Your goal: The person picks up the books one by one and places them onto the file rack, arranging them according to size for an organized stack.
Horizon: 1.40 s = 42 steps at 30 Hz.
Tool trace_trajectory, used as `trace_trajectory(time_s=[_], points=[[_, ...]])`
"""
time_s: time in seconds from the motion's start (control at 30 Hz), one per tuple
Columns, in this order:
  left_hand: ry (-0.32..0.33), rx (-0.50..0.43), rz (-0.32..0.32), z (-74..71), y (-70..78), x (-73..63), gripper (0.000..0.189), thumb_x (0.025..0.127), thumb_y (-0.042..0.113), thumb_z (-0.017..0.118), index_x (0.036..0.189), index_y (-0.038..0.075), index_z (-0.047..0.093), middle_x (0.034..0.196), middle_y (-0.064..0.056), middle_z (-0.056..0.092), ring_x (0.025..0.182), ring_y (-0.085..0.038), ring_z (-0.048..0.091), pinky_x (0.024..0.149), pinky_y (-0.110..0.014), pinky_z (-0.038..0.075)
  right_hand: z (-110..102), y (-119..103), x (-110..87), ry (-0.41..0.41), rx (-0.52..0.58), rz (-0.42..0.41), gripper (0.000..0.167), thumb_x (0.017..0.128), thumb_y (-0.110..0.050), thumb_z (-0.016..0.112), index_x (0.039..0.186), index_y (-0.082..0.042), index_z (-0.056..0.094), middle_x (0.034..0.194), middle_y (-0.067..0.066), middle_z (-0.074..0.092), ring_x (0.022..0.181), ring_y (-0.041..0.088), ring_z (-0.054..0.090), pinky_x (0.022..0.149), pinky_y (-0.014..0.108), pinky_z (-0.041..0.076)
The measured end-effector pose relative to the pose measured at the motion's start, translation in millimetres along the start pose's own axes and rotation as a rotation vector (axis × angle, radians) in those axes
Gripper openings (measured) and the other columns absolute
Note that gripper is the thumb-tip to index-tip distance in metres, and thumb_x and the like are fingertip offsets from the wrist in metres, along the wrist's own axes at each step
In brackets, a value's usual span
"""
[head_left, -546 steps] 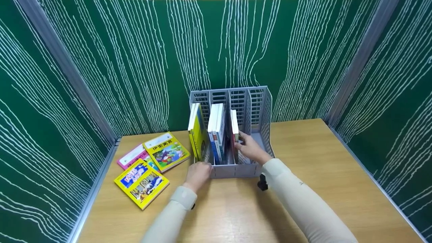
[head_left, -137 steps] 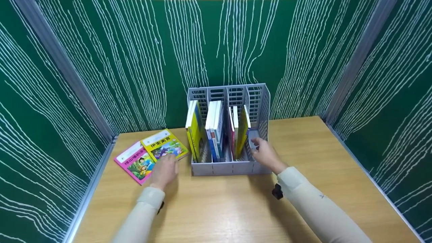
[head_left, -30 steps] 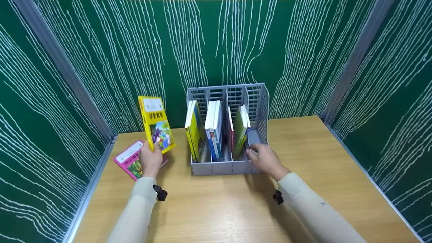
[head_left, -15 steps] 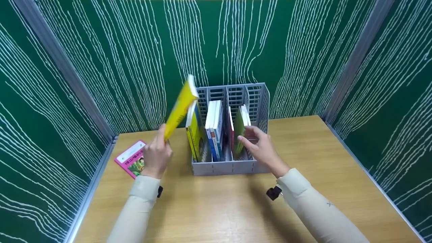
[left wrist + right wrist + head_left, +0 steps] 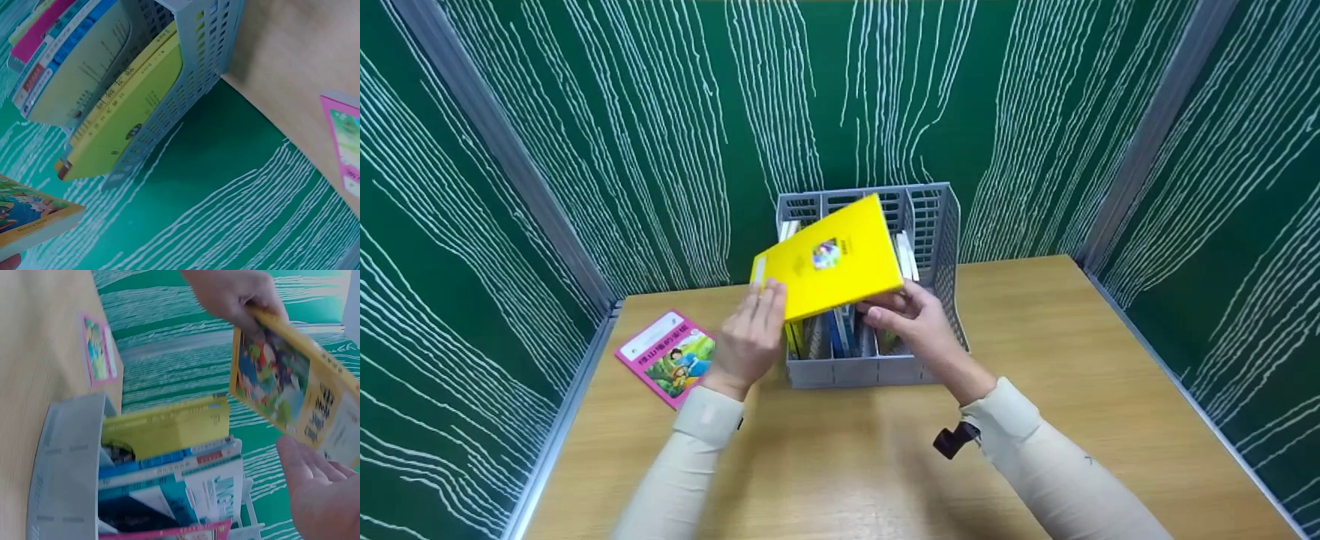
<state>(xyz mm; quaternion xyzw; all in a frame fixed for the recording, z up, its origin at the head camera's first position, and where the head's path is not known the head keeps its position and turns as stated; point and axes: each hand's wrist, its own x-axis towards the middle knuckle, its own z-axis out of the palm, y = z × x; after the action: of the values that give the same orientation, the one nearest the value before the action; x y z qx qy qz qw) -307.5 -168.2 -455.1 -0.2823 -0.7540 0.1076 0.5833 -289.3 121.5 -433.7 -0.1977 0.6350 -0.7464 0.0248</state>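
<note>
My left hand (image 5: 751, 334) grips a yellow picture book (image 5: 840, 262) above the grey file rack (image 5: 855, 373). Its plain yellow back cover faces the head camera, tilted. In the right wrist view, the left thumb lies on the illustrated front cover (image 5: 275, 374) and the fingers are behind. My right hand (image 5: 922, 326) is at the book's lower right corner, fingers extended near its edge; whether they touch it I cannot tell. Yellow books (image 5: 129, 107) stand in the rack's left compartment, white and blue ones (image 5: 174, 478) beside them. The held book partly hides these from the head camera.
A pink picture book (image 5: 671, 360) lies flat on the wooden table (image 5: 840, 465), left of the rack. The rack's far right compartment (image 5: 934, 247) shows no books. Green walls (image 5: 660, 150) with white lines enclose the table.
My left hand has lifted the yellow book off the pink one, carried it right over the rack and turned its back cover up. Earlier, another yellow book left the table. My right hand has come to the held book.
</note>
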Motion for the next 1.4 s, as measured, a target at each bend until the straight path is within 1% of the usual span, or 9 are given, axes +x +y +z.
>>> trace_trajectory(time_s=[0.1, 0.2, 0.37, 0.63, 0.8, 0.97, 1.1, 1.27, 1.4], points=[[-0.012, 0.007, 0.065, -1.0, 4.0, 3.4, 0.028, 0.114, 0.01, 0.055, 0.131, -0.003, 0.072, 0.122, -0.018, 0.081, 0.105, -0.035, 0.082, 0.087, -0.038, 0.066, 5.0, -2.5, -2.2, -0.039, 0.128, 0.005, 0.056, 0.108, -0.014, 0.067, 0.16, -0.01, 0.045, 0.152, 0.011, 0.064, 0.137, 0.034, 0.067, 0.115, 0.043, 0.054], [-0.023, -0.005, 0.11, -2.0, 7.2, 4.4, 0.03, 0.107, 0.012, 0.068, 0.134, -0.001, 0.071, 0.125, -0.016, 0.08, 0.11, -0.034, 0.081, 0.09, -0.038, 0.066, 8.2, -5.2, -4.4, -0.04, 0.251, 0.015, 0.054, 0.11, -0.017, 0.062, 0.16, -0.01, 0.042, 0.152, 0.013, 0.062, 0.135, 0.032, 0.068, 0.116, 0.048, 0.052], [-0.05, -0.011, 0.135, -3.3, 11.9, 6.4, 0.046, 0.095, 0.017, 0.084, 0.137, 0.002, 0.071, 0.13, -0.013, 0.079, 0.116, -0.033, 0.079, 0.093, -0.038, 0.064, 8.2, -8.0, -7.1, 0.051, 0.372, 0.06, 0.05, 0.112, -0.021, 0.06, 0.159, -0.013, 0.044, 0.15, 0.014, 0.064, 0.131, 0.033, 0.071, 0.11, 0.044, 0.057], [-0.151, -0.086, 0.023, -4.1, 18.4, 17.5, 0.045, 0.099, 0.018, 0.081, 0.141, 0.007, 0.068, 0.139, -0.012, 0.076, 0.129, -0.032, 0.074, 0.107, -0.041, 0.058, 0.8, -5.4, -9.7, 0.143, 0.399, 0.022, 0.047, 0.113, -0.015, 0.057, 0.158, -0.011, 0.045, 0.146, 0.01, 0.068, 0.128, 0.031, 0.073, 0.106, 0.042, 0.06], [-0.174, -0.081, -0.049, -4.1, 16.9, 21.8, 0.055, 0.099, 0.023, 0.081, 0.146, 0.003, 0.061, 0.145, -0.015, 0.071, 0.135, -0.032, 0.069, 0.114, -0.043, 0.055, -8.2, -7.5, -9.2, 0.206, 0.431, -0.015, 0.04, 0.113, -0.009, 0.052, 0.153, -0.007, 0.047, 0.136, 0.008, 0.072, 0.118, 0.026, 0.077, 0.1, 0.039, 0.063], [-0.142, -0.163, -0.136, 1.4, 16.3, 15.7, 0.059, 0.093, 0.022, 0.087, 0.14, -0.004, 0.062, 0.139, -0.021, 0.071, 0.131, -0.035, 0.07, 0.112, -0.045, 0.057, -20.7, -14.1, -4.2, 0.303, 0.485, -0.081, 0.037, 0.111, 0.0, 0.043, 0.148, 0.0, 0.047, 0.124, 0.007, 0.075, 0.104, 0.021, 0.079, 0.09, 0.036, 0.067], [-0.152, -0.224, -0.167, 8.2, 21.5, 4.4, 0.048, 0.091, 0.014, 0.088, 0.13, -0.006, 0.068, 0.13, -0.022, 0.075, 0.123, -0.035, 0.074, 0.107, -0.045, 0.06, -33.3, -16.8, -4.3, 0.346, 0.483, -0.129, 0.039, 0.112, -0.001, 0.045, 0.152, -0.004, 0.046, 0.132, 0.007, 0.072, 0.111, 0.022, 0.077, 0.096, 0.038, 0.065], [-0.253, -0.293, -0.19, 15.6, 34.3, -10.9, 0.032, 0.096, 0.013, 0.082, 0.122, -0.003, 0.073, 0.121, -0.019, 0.079, 0.114, -0.032, 0.077, 0.104, -0.043, 0.062, -47.5, -18.7, -5.9, 0.462, 0.481, -0.176, 0.036, 0.113, -0.004, 0.051, 0.149, -0.006, 0.048, 0.132, 0.007, 0.071, 0.111, 0.02, 0.077, 0.096, 0.035, 0.065], [-0.387, -0.369, -0.234, 21.9, 47.7, -22.1, 0.025, 0.101, 0.016, 0.077, 0.119, -0.002, 0.074, 0.117, -0.016, 0.079, 0.109, -0.031, 0.078, 0.101, -0.042, 0.064, -56.3, -18.8, -7.9, 0.554, 0.425, -0.23, 0.039, 0.112, -0.007, 0.057, 0.15, -0.007, 0.048, 0.136, 0.007, 0.069, 0.114, 0.02, 0.077, 0.097, 0.032, 0.064]])
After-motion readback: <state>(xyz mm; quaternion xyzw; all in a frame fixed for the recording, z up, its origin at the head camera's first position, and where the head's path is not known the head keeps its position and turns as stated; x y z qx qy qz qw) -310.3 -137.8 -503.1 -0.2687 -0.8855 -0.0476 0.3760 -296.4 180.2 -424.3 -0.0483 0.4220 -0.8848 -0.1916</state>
